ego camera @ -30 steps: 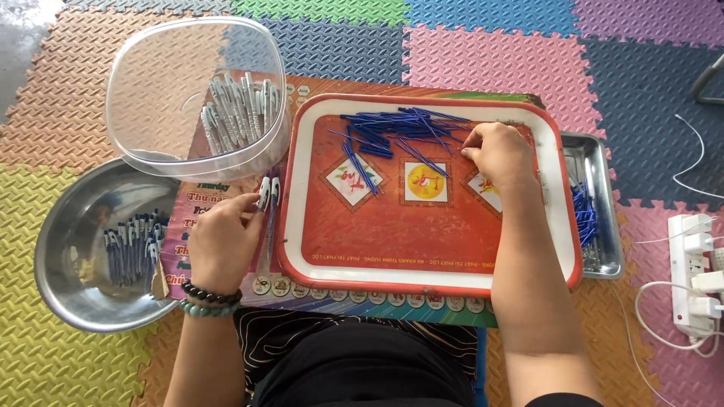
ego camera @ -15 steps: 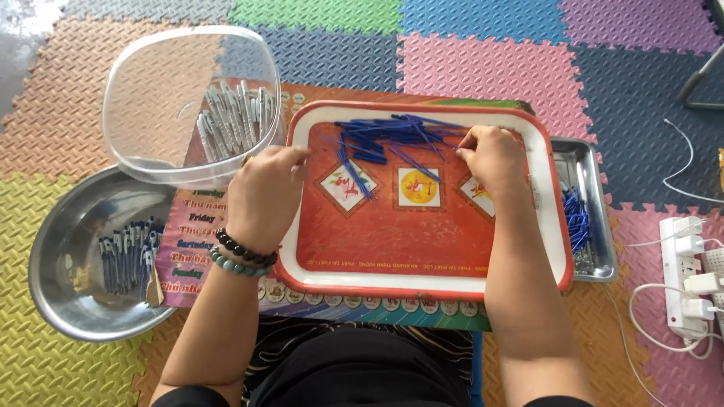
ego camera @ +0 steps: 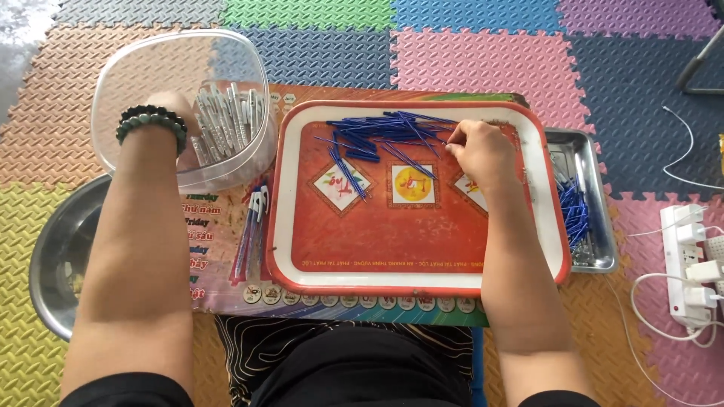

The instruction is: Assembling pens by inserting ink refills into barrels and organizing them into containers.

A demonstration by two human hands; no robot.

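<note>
My left hand (ego camera: 170, 104), with a dark bead bracelet on the wrist, reaches into a clear plastic bowl (ego camera: 143, 68) that holds several silver-white pen barrels (ego camera: 230, 120). Its fingers are hidden behind the wrist. My right hand (ego camera: 480, 153) rests on a red tray (ego camera: 422, 283) with a white rim. Its fingertips pinch one thin blue refill at the right end of a loose pile of blue refills (ego camera: 381, 134). A few finished pens (ego camera: 253, 226) lie on the printed mat just left of the tray.
A round steel bowl (ego camera: 50, 249) sits at my left under the forearm. A small steel tray (ego camera: 596, 162) with more blue refills sits right of the red tray. A white power strip (ego camera: 690, 264) with cables lies far right on the foam floor tiles.
My left hand left the pens lying beside the tray and moved up and left into the clear bowl. My right hand stayed at the refill pile.
</note>
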